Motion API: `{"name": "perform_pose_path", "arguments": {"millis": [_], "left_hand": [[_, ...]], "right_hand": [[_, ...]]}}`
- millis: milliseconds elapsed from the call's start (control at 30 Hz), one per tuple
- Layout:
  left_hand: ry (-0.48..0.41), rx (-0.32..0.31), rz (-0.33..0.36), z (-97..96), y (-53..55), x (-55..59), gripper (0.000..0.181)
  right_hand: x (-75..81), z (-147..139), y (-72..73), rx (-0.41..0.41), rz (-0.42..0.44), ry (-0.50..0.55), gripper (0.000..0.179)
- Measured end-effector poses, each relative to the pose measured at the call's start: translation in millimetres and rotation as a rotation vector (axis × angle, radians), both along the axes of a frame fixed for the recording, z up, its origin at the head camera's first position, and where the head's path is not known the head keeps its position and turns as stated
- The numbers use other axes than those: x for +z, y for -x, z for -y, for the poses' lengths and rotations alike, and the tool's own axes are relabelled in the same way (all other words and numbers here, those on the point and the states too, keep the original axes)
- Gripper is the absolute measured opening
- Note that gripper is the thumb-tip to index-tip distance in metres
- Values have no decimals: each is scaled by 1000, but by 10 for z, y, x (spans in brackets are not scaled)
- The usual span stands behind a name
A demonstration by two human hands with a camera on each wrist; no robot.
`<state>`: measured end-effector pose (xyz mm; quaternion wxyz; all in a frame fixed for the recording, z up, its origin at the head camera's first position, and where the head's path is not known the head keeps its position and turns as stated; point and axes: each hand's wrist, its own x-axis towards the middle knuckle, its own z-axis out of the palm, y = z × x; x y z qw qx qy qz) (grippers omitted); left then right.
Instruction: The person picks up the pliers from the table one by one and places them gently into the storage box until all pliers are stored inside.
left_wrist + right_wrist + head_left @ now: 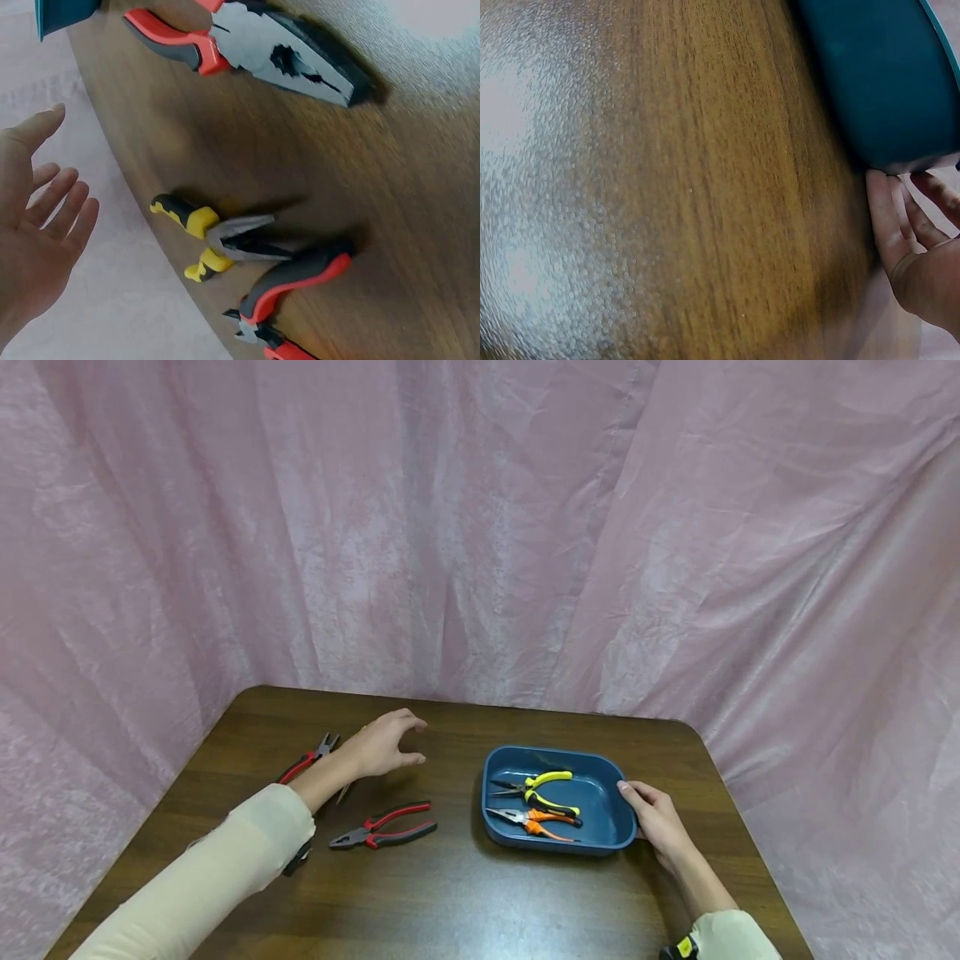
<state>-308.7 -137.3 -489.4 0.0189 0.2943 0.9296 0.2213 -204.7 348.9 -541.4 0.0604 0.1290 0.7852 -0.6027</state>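
My left hand (378, 747) is over the left part of the table, fingers spread and holding nothing. Below it in the left wrist view lie yellow-and-black pliers (221, 236), mostly hidden by the hand in the head view. Red-and-black cutting pliers (303, 763) rest behind the left forearm, and larger red-and-black combination pliers (367, 835) lie nearer the front. With the thumb over its rim and fingers outside, my right hand (660, 821) grips the right end of a blue tray (600, 802). Inside it are yellow-and-black needle-nose pliers (531, 789) and orange-and-black pliers (534, 816).
All of this stands on a brown wooden table (420, 902) with rounded far corners. A pink curtain (480, 543) hangs right behind the table and down both sides. Light glares off the tabletop near the front.
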Motion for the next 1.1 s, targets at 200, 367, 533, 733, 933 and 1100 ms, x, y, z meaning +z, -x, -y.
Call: {"name": "perform_pose_path", "arguments": {"millis": [200,367,533,733,933,1100], "left_hand": [[16,28,7,105,18,-50,64],[29,43,-3,168,17,-39,68],[38,60,1,238,8,-19,71],[56,87,-8,313,-8,-4,71],[70,110,-6,393,-27,-28,69],[74,122,-2,453,-42,-37,68]], "right_hand": [[5,-2,-7,1,-1,-5,61],[9,-2,-8,2,0,-6,61],[4,0,-2,-2,0,-2,61],[6,9,-10,-7,-1,7,61],[16,3,-22,7,7,-9,66],[11,-2,-20,2,8,0,64]]}}
